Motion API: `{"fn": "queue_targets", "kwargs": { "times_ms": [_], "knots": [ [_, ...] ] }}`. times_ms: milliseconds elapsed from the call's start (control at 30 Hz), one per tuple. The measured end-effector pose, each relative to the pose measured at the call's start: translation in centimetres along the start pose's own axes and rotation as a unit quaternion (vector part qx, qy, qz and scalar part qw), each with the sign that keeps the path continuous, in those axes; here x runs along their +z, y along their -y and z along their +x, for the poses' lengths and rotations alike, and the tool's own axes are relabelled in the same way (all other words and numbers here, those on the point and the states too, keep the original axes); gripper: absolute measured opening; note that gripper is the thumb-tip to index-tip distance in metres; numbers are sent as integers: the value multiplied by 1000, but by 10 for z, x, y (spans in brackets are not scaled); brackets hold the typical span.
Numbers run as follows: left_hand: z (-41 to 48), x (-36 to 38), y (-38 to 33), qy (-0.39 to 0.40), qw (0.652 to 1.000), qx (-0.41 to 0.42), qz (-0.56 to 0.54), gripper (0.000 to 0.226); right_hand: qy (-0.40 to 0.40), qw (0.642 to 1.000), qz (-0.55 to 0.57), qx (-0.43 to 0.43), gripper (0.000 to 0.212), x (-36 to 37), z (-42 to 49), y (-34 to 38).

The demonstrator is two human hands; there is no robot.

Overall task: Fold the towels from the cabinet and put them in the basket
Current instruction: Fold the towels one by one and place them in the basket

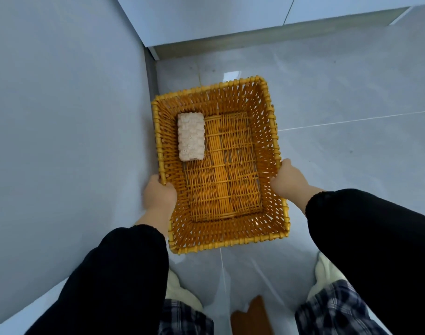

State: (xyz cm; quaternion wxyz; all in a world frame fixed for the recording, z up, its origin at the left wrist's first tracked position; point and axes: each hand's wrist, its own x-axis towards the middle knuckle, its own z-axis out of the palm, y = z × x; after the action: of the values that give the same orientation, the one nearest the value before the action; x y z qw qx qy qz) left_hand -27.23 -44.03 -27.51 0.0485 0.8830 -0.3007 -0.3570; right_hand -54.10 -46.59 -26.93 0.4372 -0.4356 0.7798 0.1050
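Gripping yellow wicker basket (274, 131) rims: left hand (159, 195), right hand (290, 181); folded cream towel (191, 137) inside.

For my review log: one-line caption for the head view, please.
Left hand and right hand grip the rims of a wicker basket holding one folded towel.

A rectangular wicker basket (228, 246), woven in yellow-orange cane, sits open-topped between the left hand (159, 194) and the right hand (290, 180), each gripping a long side rim near the close end; one folded towel (191, 137), cream and nubbly, lies flat on the basket floor just beyond the left hand, lengthwise along that side wall; well apart from the right hand.
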Motion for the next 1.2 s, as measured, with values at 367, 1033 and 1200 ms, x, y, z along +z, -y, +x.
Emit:
{"fn": "queue_targets", "kwargs": {
  "times_ms": [367,1033,1200],
  "knots": [
    [-137,-117,-109,-41,936,343,71,41,-76,985,50,-143,47,-127,-138,88],
    [-412,-523,-321,-305,732,578,192,78,-416,778,-77,-464,51,-455,-538,248],
    [-474,-581,-334,-387,690,569,225,76,-485,707,-60,-511,50,-508,-606,251]
  ]
}}
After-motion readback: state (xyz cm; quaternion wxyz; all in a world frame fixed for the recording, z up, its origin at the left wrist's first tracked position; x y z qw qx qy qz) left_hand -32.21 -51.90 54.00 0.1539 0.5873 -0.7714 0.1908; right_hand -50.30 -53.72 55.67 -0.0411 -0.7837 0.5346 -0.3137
